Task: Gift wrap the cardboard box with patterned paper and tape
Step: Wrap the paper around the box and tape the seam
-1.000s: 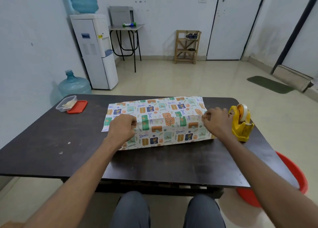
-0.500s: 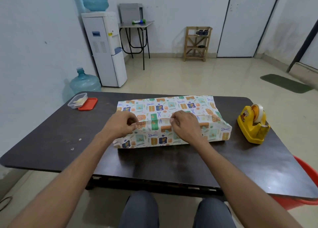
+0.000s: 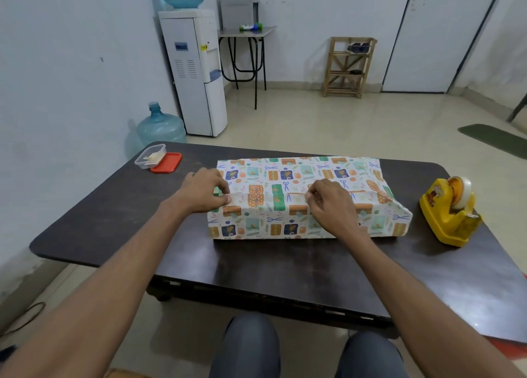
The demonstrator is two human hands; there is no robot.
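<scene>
Here, left hand (image 3: 204,190) and right hand (image 3: 328,203) pinching patterned paper (image 3: 302,178) seam

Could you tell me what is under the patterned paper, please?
Only a box-like shape shows; the patterned paper hides it completely. Left hand and right hand pinch the top fold.

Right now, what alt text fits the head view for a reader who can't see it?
The left hand and right hand pinch a fold along the top of the patterned paper, which covers a box shape on a dark table. A yellow tape dispenser stands to its right; a clear container and red lid sit far left.
</scene>
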